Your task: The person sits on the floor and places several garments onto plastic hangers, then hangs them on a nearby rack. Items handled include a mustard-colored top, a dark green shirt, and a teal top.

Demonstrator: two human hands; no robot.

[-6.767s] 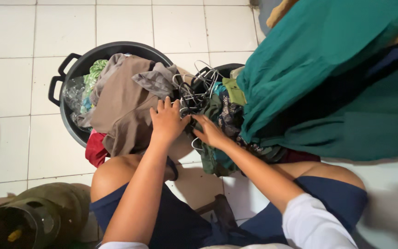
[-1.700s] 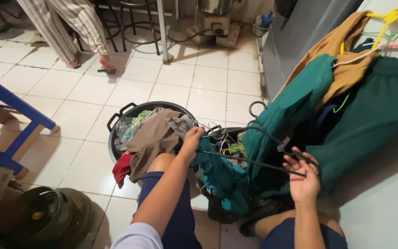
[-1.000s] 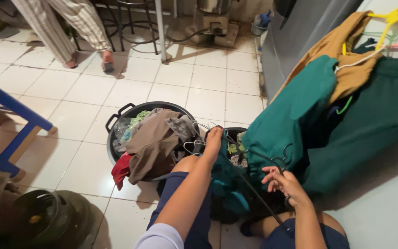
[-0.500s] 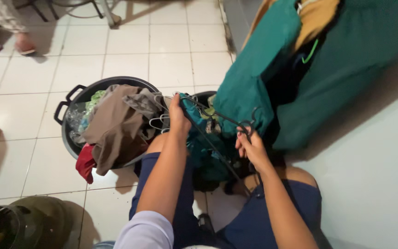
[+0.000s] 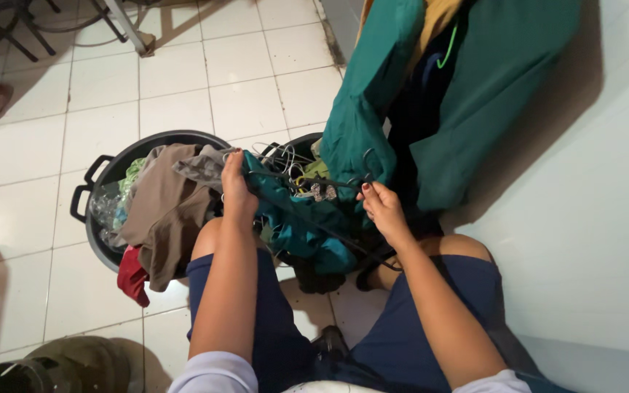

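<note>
White tiled floor [image 5: 176, 80], pale wall [image 5: 591, 240] at 3 o'clock. Left hand [image 5: 236, 191] closed on teal garment [image 5: 296, 222]; right hand [image 5: 381, 209] grips dark hanger [image 5: 329, 182] at centre. Black tub [image 5: 100, 182] of laundry at 9 o'clock; hung green clothes [image 5: 504, 80] at 1 o'clock.

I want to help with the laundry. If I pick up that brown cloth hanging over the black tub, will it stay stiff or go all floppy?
Probably floppy: the brown cloth already sags in folds over the rim of the black tub. It likely feels light, being thin fabric. It may drag the red cloth beside it, since they seem to touch.
</note>
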